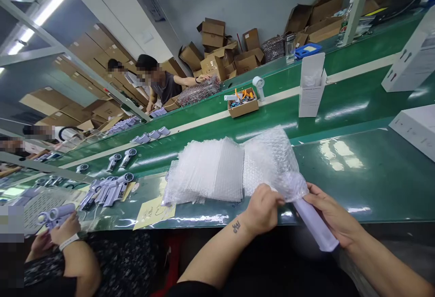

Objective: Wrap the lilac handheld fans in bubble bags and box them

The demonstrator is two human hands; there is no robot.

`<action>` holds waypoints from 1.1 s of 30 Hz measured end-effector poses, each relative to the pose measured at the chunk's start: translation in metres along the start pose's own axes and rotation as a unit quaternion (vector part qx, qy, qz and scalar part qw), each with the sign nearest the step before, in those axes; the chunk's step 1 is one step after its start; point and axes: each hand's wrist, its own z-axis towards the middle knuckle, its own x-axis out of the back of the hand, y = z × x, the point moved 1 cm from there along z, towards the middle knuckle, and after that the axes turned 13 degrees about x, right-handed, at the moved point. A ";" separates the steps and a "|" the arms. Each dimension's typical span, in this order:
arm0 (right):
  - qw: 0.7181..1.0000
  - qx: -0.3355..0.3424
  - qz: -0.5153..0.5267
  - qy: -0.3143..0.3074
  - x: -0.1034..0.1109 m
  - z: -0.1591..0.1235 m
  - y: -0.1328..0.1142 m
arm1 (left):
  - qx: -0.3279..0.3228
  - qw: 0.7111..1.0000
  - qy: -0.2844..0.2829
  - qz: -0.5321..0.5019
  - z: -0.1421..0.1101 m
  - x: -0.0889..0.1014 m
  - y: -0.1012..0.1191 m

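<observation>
- we judge the covering partly done: bubble wrap (294, 187) encloses the far end of the lilac device (314, 225), while its handle is left bare.
- we hold it over the near edge of the counter (353, 186): our left hand (264, 211) has its fingers pinched on the wrap, our right hand (324, 213) curls its fingers around the device.
- we count one held device, three white boxes (310, 95), and one stack of sleeves (214, 170), too dense to number.

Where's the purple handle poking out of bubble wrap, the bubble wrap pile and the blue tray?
Purple handle (315, 225), head view: middle of its shaft.
Bubble wrap pile (222, 170), head view: its top side.
Blue tray (307, 54), head view: its near rim.
</observation>
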 end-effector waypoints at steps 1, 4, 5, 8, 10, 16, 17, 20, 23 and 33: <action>1.000 -0.003 -0.004 0.013 0.000 0.002 0.000 | 0.061 0.997 0.023 -0.036 0.000 -0.002 -0.004; 0.999 -0.005 0.017 0.030 -0.004 0.007 0.002 | 0.179 0.974 0.033 -0.132 0.001 -0.015 -0.017; 0.999 -0.008 0.026 0.030 -0.006 0.008 0.003 | 0.198 0.967 0.035 -0.156 0.001 -0.020 -0.021; 0.997 -0.032 0.041 0.052 -0.011 0.009 0.005 | 0.212 0.962 0.073 -0.153 0.002 -0.031 -0.028; 0.996 -0.028 0.047 0.076 -0.013 0.010 0.005 | 0.182 0.977 0.089 -0.071 0.002 -0.035 -0.028; 0.994 0.038 -0.040 0.092 -0.005 0.023 -0.003 | 0.132 0.990 0.034 0.027 0.014 -0.031 -0.012; 0.993 0.038 -0.083 0.074 -0.003 0.027 -0.011 | 0.167 0.985 0.034 -0.008 0.022 -0.027 -0.009; 0.966 0.020 -0.257 -0.017 -0.008 0.040 -0.057 | 0.329 0.926 0.033 -0.184 0.057 -0.009 0.000; 0.901 -0.029 -0.419 -0.110 -0.027 0.054 -0.125 | 0.446 0.808 0.039 -0.383 0.095 0.007 0.011; 0.897 0.045 -0.434 -0.070 -0.070 0.076 -0.225 | 0.436 0.776 0.085 -0.448 0.141 0.034 0.032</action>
